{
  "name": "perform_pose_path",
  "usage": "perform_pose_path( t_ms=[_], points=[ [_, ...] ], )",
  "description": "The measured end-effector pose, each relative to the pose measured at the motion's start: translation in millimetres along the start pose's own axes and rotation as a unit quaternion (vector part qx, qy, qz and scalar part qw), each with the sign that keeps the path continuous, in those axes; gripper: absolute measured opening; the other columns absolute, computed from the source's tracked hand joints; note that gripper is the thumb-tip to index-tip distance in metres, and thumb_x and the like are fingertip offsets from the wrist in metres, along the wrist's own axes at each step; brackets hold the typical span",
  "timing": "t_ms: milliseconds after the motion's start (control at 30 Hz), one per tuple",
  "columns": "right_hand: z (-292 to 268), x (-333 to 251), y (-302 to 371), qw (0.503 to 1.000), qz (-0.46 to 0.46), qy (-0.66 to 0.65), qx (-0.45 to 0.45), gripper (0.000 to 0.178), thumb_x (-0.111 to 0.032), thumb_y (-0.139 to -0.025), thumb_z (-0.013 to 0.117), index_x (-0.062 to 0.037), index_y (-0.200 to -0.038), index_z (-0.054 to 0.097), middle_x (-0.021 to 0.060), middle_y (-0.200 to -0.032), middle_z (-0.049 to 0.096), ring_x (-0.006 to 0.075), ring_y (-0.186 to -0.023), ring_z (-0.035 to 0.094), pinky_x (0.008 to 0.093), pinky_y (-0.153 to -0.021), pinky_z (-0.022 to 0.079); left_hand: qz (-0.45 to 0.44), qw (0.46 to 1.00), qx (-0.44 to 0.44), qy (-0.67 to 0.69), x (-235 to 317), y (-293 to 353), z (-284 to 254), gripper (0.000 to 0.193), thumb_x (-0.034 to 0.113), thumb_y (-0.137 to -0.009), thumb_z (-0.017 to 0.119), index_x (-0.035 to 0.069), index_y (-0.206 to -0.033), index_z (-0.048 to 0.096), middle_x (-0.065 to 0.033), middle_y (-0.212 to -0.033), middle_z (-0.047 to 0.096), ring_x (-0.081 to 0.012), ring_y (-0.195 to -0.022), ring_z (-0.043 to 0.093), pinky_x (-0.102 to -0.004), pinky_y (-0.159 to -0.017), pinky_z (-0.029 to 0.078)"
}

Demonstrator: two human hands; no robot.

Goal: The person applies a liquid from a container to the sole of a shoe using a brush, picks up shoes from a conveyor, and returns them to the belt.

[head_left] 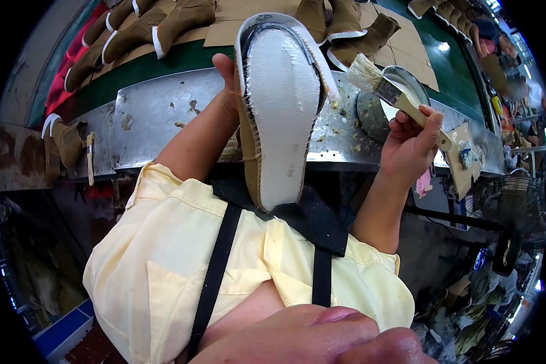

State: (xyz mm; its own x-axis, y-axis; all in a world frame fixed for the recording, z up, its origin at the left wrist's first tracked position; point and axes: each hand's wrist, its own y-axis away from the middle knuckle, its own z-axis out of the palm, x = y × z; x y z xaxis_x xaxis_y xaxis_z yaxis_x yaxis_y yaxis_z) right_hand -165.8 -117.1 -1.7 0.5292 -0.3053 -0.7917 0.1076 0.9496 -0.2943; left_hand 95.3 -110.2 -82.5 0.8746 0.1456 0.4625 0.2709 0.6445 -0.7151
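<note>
Gripping a brush (411, 109), the right hand (415, 138) has its bristles beside a bowl (372, 115) with white stuff inside. The left hand (226, 85) holds a brown boot (279, 115) before the chest, white sole facing up; its fingers are hidden behind.

Middle blocked by white-soled boot (282, 115), held up by left grip (226, 79). Right side blocked by wide brush (400, 99), held in right grip (414, 134); mouth of round pot (370, 115) partly covered by brush. Thin gap seen between boot and pot. Wider way found over metal worktop (155, 109), left of left forearm (194, 130). Left end blocked by brown boots (71, 145) and thin brush (90, 159). Back left filled by lying boots (136, 37); back middle by more boots (344, 18).
</note>
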Motion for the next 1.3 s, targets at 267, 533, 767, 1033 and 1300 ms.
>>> perform_pose_path(
  t_ms=[267,533,767,1033,1300],
  points=[
    [2.1,7.8,16.4,0.990,-0.074,-0.005,-0.117,0.020,-0.023,-0.088,0.051,-0.0043,-0.094,0.056,0.0215,-0.097,0.059,0.0217,-0.072,0.064,0.0275,-0.061,0.054,0.000,0.995,0.074,0.062,-0.7,-4.0,21.2,0.106,0.079,-0.049,0.057,0.006,-0.125,0.045,-0.0149,-0.119,0.051,-0.0265,-0.109,0.051,-0.0424,-0.089,0.044],
    [-42.4,8.8,43.5,0.973,-0.062,0.082,-0.205,0.010,-0.005,-0.082,0.050,-0.0012,-0.088,0.055,0.0234,-0.100,0.057,0.0269,-0.080,0.061,0.0322,-0.070,0.052,0.000,0.992,0.123,-0.004,3.8,3.7,11.8,0.101,0.077,-0.054,0.057,0.006,-0.125,0.045,-0.0152,-0.119,0.051,-0.0252,-0.109,0.052,-0.0404,-0.088,0.045],
    [-31.8,2.2,41.0,0.944,-0.159,0.189,-0.219,0.008,0.000,-0.075,0.053,0.0001,-0.082,0.057,0.0213,-0.097,0.058,0.0256,-0.087,0.058,0.0319,-0.077,0.046,-0.025,0.991,0.124,-0.037,0.2,-6.3,16.7,0.098,0.075,-0.056,0.058,0.006,-0.124,0.045,-0.0149,-0.119,0.051,-0.0261,-0.109,0.052,-0.0408,-0.087,0.046],
    [-43.2,-25.0,24.3,0.901,-0.228,0.259,-0.264,0.011,-0.004,-0.072,0.052,0.0015,-0.081,0.055,0.0237,-0.101,0.055,0.0285,-0.093,0.055,0.0387,-0.085,0.044,-0.075,0.980,0.170,-0.064,-1.8,-4.1,25.9,0.097,0.075,-0.059,0.055,0.008,-0.127,0.042,-0.0148,-0.122,0.049,-0.0277,-0.109,0.051,-0.0409,-0.089,0.044],
    [-10.0,-33.5,13.1,0.868,-0.198,0.331,-0.312,0.011,0.001,-0.065,0.058,0.0005,-0.075,0.061,0.0147,-0.093,0.061,0.0220,-0.083,0.060,0.0289,-0.075,0.045,-0.131,0.975,0.172,-0.060,-6.5,-6.2,32.5,0.097,0.076,-0.060,0.053,0.008,-0.128,0.040,-0.0142,-0.124,0.048,-0.0265,-0.111,0.050,-0.0404,-0.091,0.043]
  ],
)
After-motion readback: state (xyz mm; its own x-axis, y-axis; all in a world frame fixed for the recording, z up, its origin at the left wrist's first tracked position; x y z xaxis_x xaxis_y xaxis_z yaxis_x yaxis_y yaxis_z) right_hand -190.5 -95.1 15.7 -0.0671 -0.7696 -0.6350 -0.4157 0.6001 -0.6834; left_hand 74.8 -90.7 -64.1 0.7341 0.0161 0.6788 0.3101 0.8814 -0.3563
